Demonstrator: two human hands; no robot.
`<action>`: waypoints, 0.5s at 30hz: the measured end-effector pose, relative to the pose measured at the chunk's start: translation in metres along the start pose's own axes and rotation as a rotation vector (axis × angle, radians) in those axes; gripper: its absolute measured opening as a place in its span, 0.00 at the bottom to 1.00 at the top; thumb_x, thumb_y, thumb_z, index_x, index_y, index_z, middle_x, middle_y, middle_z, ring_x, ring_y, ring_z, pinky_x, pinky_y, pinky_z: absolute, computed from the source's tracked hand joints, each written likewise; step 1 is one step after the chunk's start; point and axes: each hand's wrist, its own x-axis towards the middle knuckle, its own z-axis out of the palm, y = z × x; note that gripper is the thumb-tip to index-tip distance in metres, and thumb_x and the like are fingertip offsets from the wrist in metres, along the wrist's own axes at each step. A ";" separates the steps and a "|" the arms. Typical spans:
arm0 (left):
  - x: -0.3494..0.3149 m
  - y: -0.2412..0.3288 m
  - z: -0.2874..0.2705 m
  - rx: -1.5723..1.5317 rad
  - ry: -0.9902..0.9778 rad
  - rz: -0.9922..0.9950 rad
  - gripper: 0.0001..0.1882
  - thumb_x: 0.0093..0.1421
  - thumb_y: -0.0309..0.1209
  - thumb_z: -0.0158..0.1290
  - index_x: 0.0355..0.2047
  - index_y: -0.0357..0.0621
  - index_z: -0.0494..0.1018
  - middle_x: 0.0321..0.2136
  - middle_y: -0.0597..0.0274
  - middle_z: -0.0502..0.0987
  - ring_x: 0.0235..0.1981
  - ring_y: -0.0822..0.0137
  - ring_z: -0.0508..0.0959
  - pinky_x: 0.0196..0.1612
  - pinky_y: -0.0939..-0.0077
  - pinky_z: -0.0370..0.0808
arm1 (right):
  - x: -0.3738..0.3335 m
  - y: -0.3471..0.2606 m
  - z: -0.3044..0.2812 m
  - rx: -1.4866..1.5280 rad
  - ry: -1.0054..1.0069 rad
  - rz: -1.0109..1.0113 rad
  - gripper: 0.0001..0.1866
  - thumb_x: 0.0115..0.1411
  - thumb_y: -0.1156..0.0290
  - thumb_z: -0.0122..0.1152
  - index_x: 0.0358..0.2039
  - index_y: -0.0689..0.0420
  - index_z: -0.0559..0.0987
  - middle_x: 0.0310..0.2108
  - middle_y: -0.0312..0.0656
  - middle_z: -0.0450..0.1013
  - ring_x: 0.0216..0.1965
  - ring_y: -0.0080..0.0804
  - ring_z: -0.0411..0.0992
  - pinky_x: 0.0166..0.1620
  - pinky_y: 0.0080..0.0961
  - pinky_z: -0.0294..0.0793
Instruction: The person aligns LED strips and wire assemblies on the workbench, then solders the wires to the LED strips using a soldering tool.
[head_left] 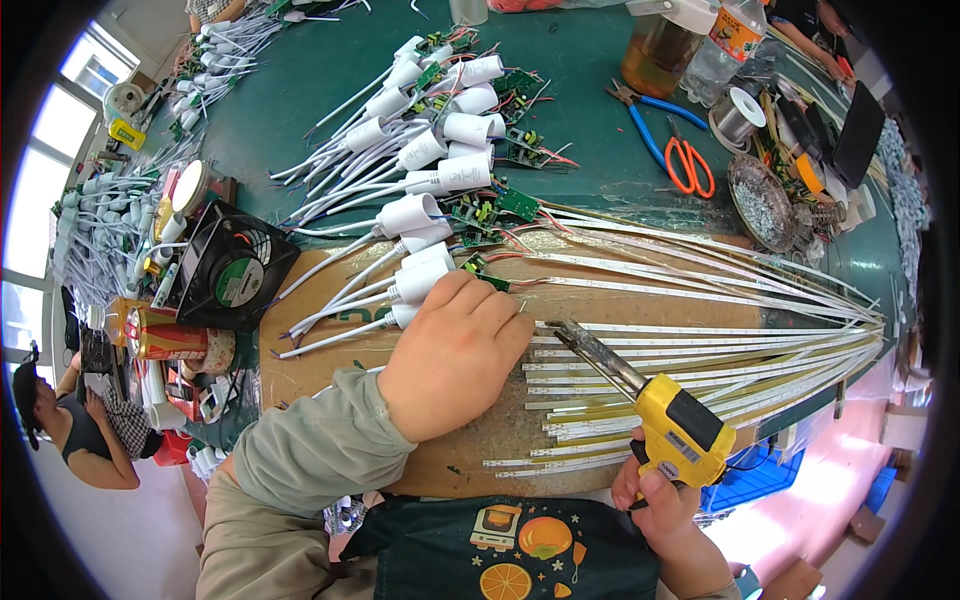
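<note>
My right hand (662, 505) grips a yellow and black soldering gun (685, 428) by its handle. The gun's metal tip reaches up-left to the ends of the white LED strips (650, 345), close to my left fingers. My left hand (455, 350) is closed, back upward, beside a white plastic cap (425, 272) and a small green circuit board (480, 270). What its fingertips pinch is hidden, though a thin wire end pokes out by them. Above, more strips (660, 275) join boards by red and white wires. White cables trail leftward from the caps.
Brown cardboard (470, 440) lies under the work. Further back are piled capped boards (450, 130), blue-handled pliers (655, 115), orange scissors (690, 165), a solder spool (738, 115) and a metal dish (760, 200). A black fan (235, 265) and a can (160, 333) stand left. Other people are nearby.
</note>
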 end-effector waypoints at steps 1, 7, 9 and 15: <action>0.000 0.000 0.000 0.000 -0.001 0.000 0.11 0.46 0.25 0.53 0.33 0.41 0.75 0.30 0.60 0.73 0.35 0.60 0.73 0.45 0.66 0.67 | 0.000 0.000 0.000 0.000 0.001 0.000 0.30 0.53 0.60 0.63 0.51 0.63 0.65 0.18 0.39 0.63 0.15 0.28 0.63 0.21 0.24 0.65; 0.002 0.001 0.005 -0.042 0.069 -0.037 0.10 0.46 0.24 0.55 0.31 0.42 0.75 0.28 0.61 0.74 0.34 0.60 0.73 0.43 0.66 0.67 | 0.000 -0.001 0.002 -0.001 0.000 -0.010 0.29 0.54 0.61 0.62 0.52 0.63 0.66 0.18 0.40 0.63 0.16 0.28 0.63 0.21 0.24 0.65; 0.003 0.000 0.007 -0.067 0.106 -0.051 0.09 0.45 0.23 0.56 0.29 0.43 0.75 0.26 0.63 0.74 0.32 0.60 0.74 0.43 0.66 0.67 | -0.001 -0.001 0.001 -0.013 -0.005 -0.002 0.29 0.54 0.62 0.62 0.52 0.63 0.65 0.18 0.40 0.63 0.16 0.28 0.63 0.22 0.24 0.65; 0.005 0.003 0.007 -0.038 0.115 -0.064 0.08 0.44 0.22 0.56 0.28 0.44 0.75 0.26 0.64 0.74 0.32 0.61 0.74 0.42 0.66 0.67 | 0.000 -0.004 0.002 -0.042 -0.026 0.020 0.30 0.53 0.61 0.63 0.52 0.63 0.65 0.18 0.40 0.63 0.17 0.27 0.63 0.22 0.24 0.65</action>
